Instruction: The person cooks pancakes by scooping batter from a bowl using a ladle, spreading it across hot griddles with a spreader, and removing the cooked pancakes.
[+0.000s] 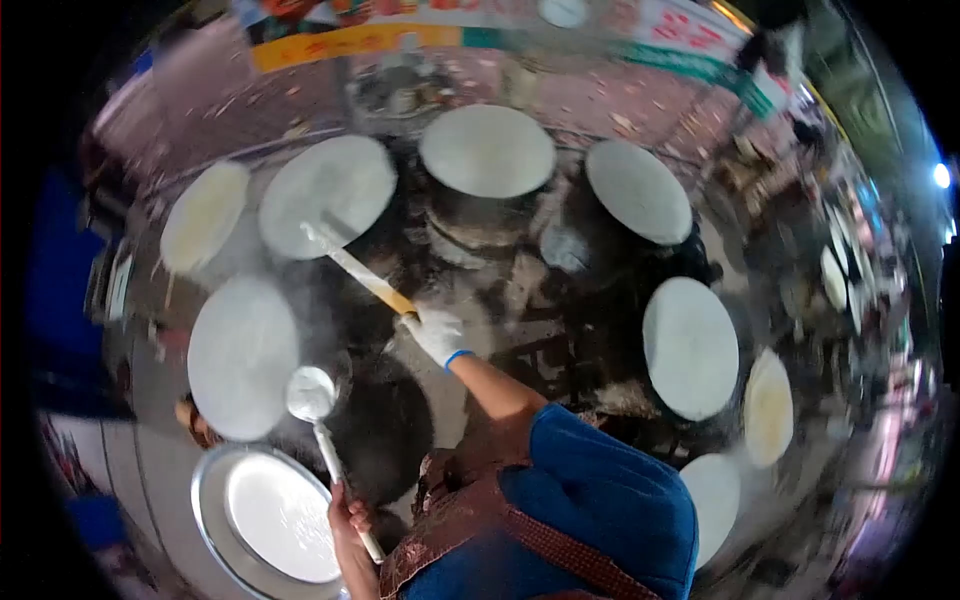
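My left hand [350, 525], bare, is closed round the handle of a ladle [311, 394] whose round bowl is full of white batter. Below the ladle stands a wide metal basin [212, 525] with white batter [285, 515] in it. In a white glove with a blue cuff, my right hand [437, 335] grips the yellow handle of a long spatula [365, 275]; its blade is coated white. The blade's tip overlaps the near edge of a round white batter sheet [335, 185]. Another round white sheet [243, 355] lies left of the ladle, with steam around it.
More round white sheets stand in a ring: one at the back [488, 150], one at back right [640, 190], one at right [690, 348]. Yellowish discs [205, 217] lie further out. A dark sooty floor fills the middle; a printed banner [360, 38] hangs behind.
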